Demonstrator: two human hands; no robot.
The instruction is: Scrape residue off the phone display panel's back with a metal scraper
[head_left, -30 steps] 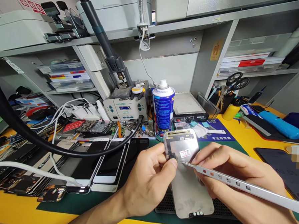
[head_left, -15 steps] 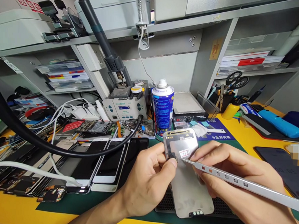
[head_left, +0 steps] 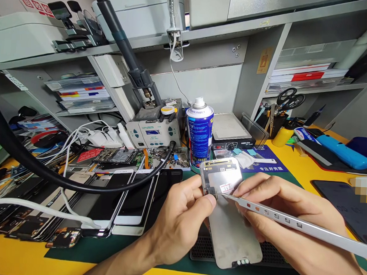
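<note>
Head view: at the far left of the yellow table (head_left: 11, 259), stacked phone parts (head_left: 38, 216) lie in a slanting row, with a white cable (head_left: 44, 208) running across them. A thick black hose (head_left: 91, 186) loops over the pile to the front of a grey station (head_left: 154, 134), which has a small display and buttons. Right of the pile, a white phone (head_left: 134, 198) and a black phone (head_left: 165, 190) lie side by side. Next comes the left hand (head_left: 181, 225), grasping the upper left edge of a silver panel (head_left: 236, 234), thumb on its face beside a dark strip. Behind the panel's top end stands a blue spray can (head_left: 199, 134). The panel is tilted over a black grille (head_left: 202, 251) on a green mat (head_left: 73, 250); whether its lower end touches the grille, I cannot tell. A small white label (head_left: 226, 188) sits on its upper half. The right hand (head_left: 290, 208) grips a slim metal tool (head_left: 278, 216) like a pen, its tip at the panel just below the label; contact is unclear. Farther right are a hot plate (head_left: 231, 127), scissors (head_left: 291, 99), a yellow bottle (head_left: 282, 135) and a dark phone (head_left: 336, 203).
</note>
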